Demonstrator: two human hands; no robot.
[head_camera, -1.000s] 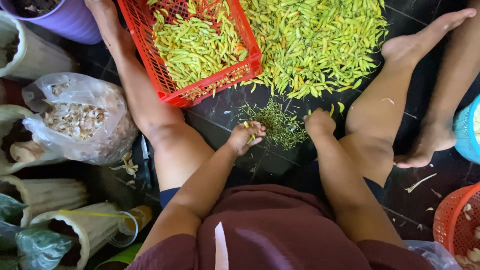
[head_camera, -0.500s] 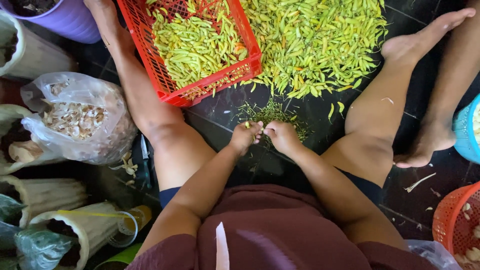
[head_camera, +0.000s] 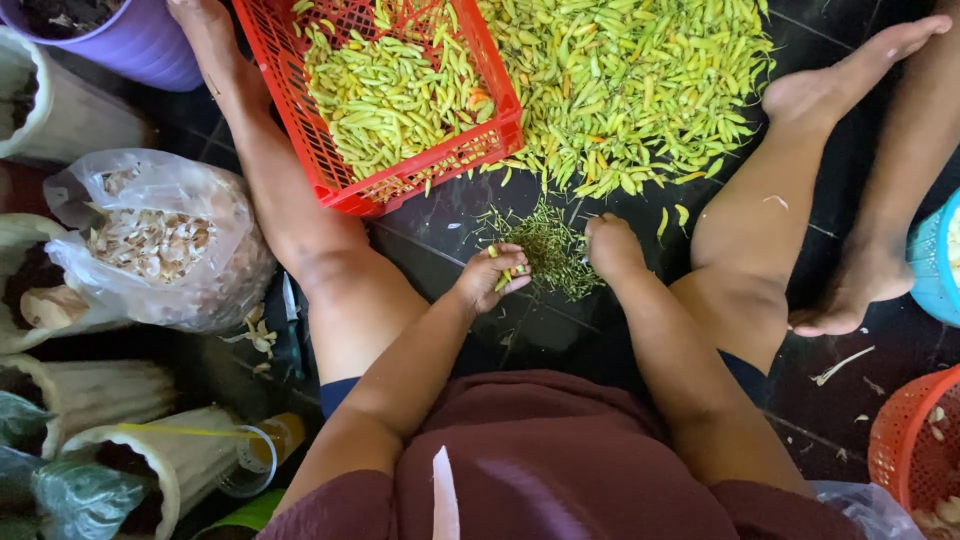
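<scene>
I sit on a dark tiled floor with my legs spread. My left hand (head_camera: 492, 277) is curled around a few yellow-green chili peppers (head_camera: 508, 275). My right hand (head_camera: 612, 247) rests over a small heap of green stems (head_camera: 548, 245) between my legs; what it holds is hidden. A big loose pile of chili peppers (head_camera: 630, 85) lies on the floor ahead. To its left, a red plastic crate (head_camera: 345, 175) holds more peppers.
Another person's bare foot and leg (head_camera: 870, 270) are at the right, beside a blue basket (head_camera: 935, 270) and an orange basket (head_camera: 910, 440). A clear bag of garlic skins (head_camera: 150, 245), white sacks (head_camera: 110, 390) and a purple bucket (head_camera: 140, 45) crowd the left.
My right hand came in to meet my left hand over the stems, then drew apart to the right again. My left hand stayed close by, holding peppers.
</scene>
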